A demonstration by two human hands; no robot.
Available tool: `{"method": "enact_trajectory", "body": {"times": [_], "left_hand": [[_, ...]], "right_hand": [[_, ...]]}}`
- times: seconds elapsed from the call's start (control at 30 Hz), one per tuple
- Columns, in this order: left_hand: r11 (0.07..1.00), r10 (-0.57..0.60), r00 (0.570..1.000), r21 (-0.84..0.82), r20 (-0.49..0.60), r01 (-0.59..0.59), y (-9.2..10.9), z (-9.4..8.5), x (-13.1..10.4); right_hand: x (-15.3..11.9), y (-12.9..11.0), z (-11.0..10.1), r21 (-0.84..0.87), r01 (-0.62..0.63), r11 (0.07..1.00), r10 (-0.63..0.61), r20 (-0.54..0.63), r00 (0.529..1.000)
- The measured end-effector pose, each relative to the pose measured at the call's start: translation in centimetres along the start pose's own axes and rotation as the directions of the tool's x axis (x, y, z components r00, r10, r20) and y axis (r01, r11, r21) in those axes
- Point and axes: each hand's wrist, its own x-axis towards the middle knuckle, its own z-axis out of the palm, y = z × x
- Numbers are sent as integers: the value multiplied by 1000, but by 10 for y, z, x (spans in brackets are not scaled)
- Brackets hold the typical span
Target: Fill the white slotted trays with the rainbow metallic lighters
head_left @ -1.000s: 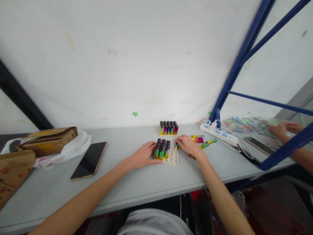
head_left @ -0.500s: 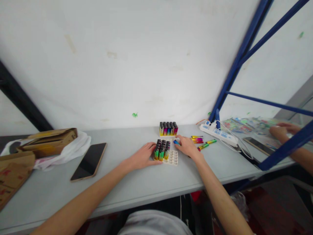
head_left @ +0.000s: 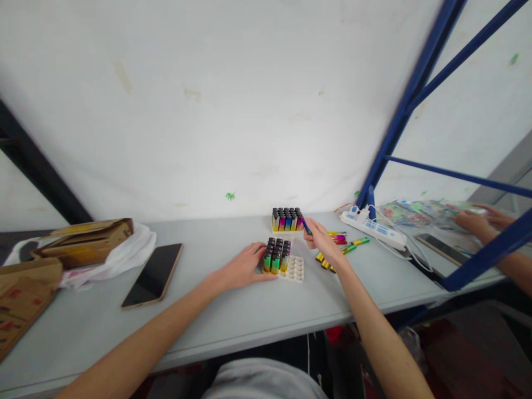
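My left hand [head_left: 243, 266] rests on the table at the left side of a white tray [head_left: 297, 270], thumb along its front edge and fingers against its left side, gripping it. Several upright lighters [head_left: 276, 256] with black tops and shiny green-yellow bodies fill the tray's left part; round hollows show in its right part. My right hand [head_left: 322, 238] is raised behind the tray's right side, fingers closed on a dark blue lighter [head_left: 306, 225] held at a tilt. Behind stands a second tray filled with colourful lighters [head_left: 286, 219]. Loose lighters [head_left: 356, 244] lie beside and partly behind my right hand.
A phone [head_left: 153, 275] lies at the left, near a cardboard box [head_left: 89, 241] and a white plastic bag [head_left: 139, 246]. A power strip [head_left: 374, 228] with cables sits by the blue metal frame [head_left: 394, 133]. Beyond it are another person's hands [head_left: 477, 221] and a second phone [head_left: 443, 249].
My right hand has lifted from the table, raising and tilting the blue lighter away from the tray. More loose lighters show beneath it. My left hand stays in place.
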Motion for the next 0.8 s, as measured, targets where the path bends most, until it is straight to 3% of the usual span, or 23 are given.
{"method": "enact_trajectory", "body": {"times": [0.27, 0.47, 0.8], "left_hand": [[1000, 8, 1000, -2, 4, -8, 0, 0, 0], [1000, 9, 1000, 16, 11, -9, -3, 2, 0], [1000, 14, 1000, 7, -10, -14, -2, 2, 0]], "right_hand": [[-2, 1, 16, 30, -64, 998, 64, 1, 998], [-5, -1, 16, 50, -84, 995, 86, -39, 996], [-3, 2, 12, 76, -76, 994, 75, 15, 997]]}}
